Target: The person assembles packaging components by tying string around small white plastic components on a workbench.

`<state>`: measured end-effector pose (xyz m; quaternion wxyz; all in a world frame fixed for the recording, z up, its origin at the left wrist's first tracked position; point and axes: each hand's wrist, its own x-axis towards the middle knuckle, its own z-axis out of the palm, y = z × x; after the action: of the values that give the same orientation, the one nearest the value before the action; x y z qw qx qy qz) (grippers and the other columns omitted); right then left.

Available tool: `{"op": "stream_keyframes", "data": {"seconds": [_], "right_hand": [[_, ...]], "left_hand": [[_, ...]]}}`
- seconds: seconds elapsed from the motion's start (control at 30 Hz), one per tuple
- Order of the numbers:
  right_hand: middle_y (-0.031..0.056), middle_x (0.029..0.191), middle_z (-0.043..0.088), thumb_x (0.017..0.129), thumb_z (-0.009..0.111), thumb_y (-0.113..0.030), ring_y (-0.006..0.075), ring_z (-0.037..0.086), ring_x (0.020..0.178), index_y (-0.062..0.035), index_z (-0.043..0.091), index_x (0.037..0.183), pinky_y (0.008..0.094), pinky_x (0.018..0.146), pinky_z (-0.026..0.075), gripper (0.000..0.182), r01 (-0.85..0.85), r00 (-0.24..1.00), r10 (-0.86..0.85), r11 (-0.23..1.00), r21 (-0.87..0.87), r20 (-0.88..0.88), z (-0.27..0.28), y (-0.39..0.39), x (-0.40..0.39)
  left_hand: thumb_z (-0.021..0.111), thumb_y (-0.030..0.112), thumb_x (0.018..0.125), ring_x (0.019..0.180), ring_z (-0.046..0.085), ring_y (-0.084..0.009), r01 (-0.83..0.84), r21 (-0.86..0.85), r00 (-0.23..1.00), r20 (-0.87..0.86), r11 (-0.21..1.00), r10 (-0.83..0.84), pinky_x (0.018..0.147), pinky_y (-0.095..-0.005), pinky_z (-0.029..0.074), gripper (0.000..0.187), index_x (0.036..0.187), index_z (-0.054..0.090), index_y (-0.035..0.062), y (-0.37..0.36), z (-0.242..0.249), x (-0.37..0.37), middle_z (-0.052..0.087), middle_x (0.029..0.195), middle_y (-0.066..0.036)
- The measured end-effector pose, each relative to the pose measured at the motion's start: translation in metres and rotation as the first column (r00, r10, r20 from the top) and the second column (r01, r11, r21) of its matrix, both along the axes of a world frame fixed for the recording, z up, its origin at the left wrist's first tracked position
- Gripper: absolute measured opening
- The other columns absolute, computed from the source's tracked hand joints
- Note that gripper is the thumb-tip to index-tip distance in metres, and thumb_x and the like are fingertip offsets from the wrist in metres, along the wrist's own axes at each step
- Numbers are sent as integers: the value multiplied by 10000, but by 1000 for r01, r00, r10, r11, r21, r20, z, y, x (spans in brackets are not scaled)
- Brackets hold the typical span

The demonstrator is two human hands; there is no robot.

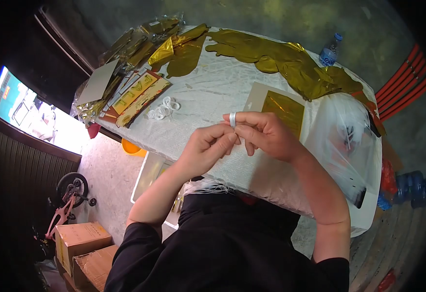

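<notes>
Ribbon (232,119) in hands (274,138), coils (160,113) nearby, foil (282,59) beyond

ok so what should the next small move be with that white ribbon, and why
Probably slide the white ribbon off the index finger of the right hand: it sits wrapped there as a band, the left hand is close beside it, and similar white coils lie on the table.

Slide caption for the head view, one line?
Left hand and right hand meet over a white-covered table, pale ribbon looped around a right finger, gold foil pieces beyond.
</notes>
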<state>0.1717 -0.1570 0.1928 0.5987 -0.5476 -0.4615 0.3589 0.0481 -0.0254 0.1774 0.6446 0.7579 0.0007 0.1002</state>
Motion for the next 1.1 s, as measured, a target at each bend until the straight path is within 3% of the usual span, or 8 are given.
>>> {"op": "stream_keyframes", "data": {"seconds": [0.13,0.33,0.4,0.5,0.63,0.8,0.9,1.1], "right_hand": [[26,708,599,866,486,-124,47,444,455,22,602,917,191,455,386,194,-81,989,100,983,-163,112,4,-2,5],[54,743,626,873,478,-145,54,482,438,14,607,857,181,419,386,205,-184,966,162,978,-96,-201,3,-2,2],[50,693,613,873,478,-140,68,526,458,20,601,885,175,410,386,202,-118,933,122,992,32,-340,-7,1,4],[39,636,593,872,468,-123,78,551,473,23,590,942,174,406,381,202,-61,921,77,997,54,-383,-13,3,3],[26,592,573,875,454,-116,73,554,468,22,577,999,168,397,370,222,-3,962,13,999,34,-272,-12,4,0],[74,872,642,882,420,-111,72,549,455,18,551,1063,163,400,367,258,46,985,-46,999,-3,-165,-13,5,0],[40,736,620,873,439,-77,49,508,429,9,576,1031,164,379,357,226,96,989,-99,995,-30,-113,-10,4,-5],[28,693,602,859,452,-57,21,450,455,25,573,1008,172,381,367,210,166,986,-166,986,-14,-15,-18,7,-8]], "left_hand": [[461,171,893,586,483,-53,-129,15,990,54,992,128,532,-197,395,195,828,560,16,10,5,1,531,646,5],[450,195,902,562,487,-57,-41,-162,999,-5,986,40,505,-188,411,211,832,547,22,14,-16,4,551,658,-9],[450,203,904,556,494,-74,4,-517,1000,-22,856,-18,517,-203,451,212,912,563,24,7,-19,7,558,681,-34],[448,206,904,558,519,-99,-17,-599,1000,-7,801,16,538,-239,490,235,1014,559,30,1,-25,10,581,750,-69],[436,193,907,605,552,-121,-16,-672,1000,-19,740,4,561,-247,500,250,1072,545,39,2,-34,12,601,831,-92],[422,182,910,680,566,-115,20,-772,999,-13,635,-48,608,-251,502,256,1027,545,-10,2,-39,11,605,890,-97],[424,183,907,688,564,-110,-15,-720,998,-58,694,-39,619,-256,500,260,1001,546,-27,1,-42,10,602,876,-84],[402,154,902,715,584,-158,-50,-602,994,-106,797,-18,639,-244,486,272,1058,506,-44,-10,-36,8,584,823,-113]]}}
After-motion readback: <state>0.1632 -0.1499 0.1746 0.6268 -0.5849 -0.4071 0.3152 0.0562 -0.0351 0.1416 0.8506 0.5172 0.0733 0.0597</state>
